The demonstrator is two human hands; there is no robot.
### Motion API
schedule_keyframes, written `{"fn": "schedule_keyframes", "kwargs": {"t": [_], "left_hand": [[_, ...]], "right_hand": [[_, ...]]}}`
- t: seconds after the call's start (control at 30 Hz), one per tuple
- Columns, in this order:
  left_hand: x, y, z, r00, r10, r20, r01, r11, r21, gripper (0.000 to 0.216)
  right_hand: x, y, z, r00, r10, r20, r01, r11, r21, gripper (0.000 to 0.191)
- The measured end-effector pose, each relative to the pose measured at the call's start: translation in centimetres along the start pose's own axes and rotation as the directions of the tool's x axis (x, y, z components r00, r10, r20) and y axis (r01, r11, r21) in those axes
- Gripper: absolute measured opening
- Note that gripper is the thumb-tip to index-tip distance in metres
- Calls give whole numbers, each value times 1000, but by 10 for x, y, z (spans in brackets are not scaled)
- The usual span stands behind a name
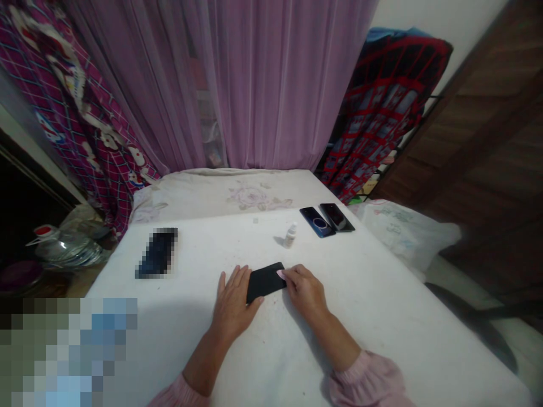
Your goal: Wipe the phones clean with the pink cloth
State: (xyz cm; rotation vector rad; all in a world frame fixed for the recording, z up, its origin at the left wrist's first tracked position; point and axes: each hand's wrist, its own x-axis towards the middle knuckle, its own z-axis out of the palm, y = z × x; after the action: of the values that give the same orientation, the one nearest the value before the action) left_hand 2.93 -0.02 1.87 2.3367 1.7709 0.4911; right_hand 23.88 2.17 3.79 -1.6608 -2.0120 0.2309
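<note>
Left hand (233, 299) is half open, thumb and fingers holding one end of a black phone (266, 284) on the white cloth (263, 367). Right hand (306, 289) is curled up, pinching a little pink thing (281, 275) against the other end. Green marks on the plastic bag (407, 232) are too blurry to read.
</note>
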Motion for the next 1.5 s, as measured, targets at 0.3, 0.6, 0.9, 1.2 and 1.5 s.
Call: {"fn": "schedule_keyframes", "kwargs": {"t": [0.3, 0.6, 0.9, 1.2, 1.5], "left_hand": [[-2, 1, -2, 1000, 3, 7, -4, 1000, 20, 66], [-3, 2, -1, 1000, -16, -5, 16, 1000, 15, 65], [-3, 4, -3, 999, -35, -3, 35, 999, 32, 62], [2, -1, -4, 999, -13, 33, 11, 999, 39, 61], [4, -1, -6, 1000, 0, 26, -1, 999, 54, 60]], "right_hand": [[22, 2, 20, 998, -18, -58, 19, 1000, 15, 29], [22, 6, 24, 997, -19, -75, 21, 999, 26, 29], [11, 4, 19, 997, -21, -70, 23, 999, 28, 27], [2, 4, 13, 998, 3, -63, -4, 1000, -23, 23], [21, -3, 15, 996, 33, -85, -34, 999, -10, 25]]}}
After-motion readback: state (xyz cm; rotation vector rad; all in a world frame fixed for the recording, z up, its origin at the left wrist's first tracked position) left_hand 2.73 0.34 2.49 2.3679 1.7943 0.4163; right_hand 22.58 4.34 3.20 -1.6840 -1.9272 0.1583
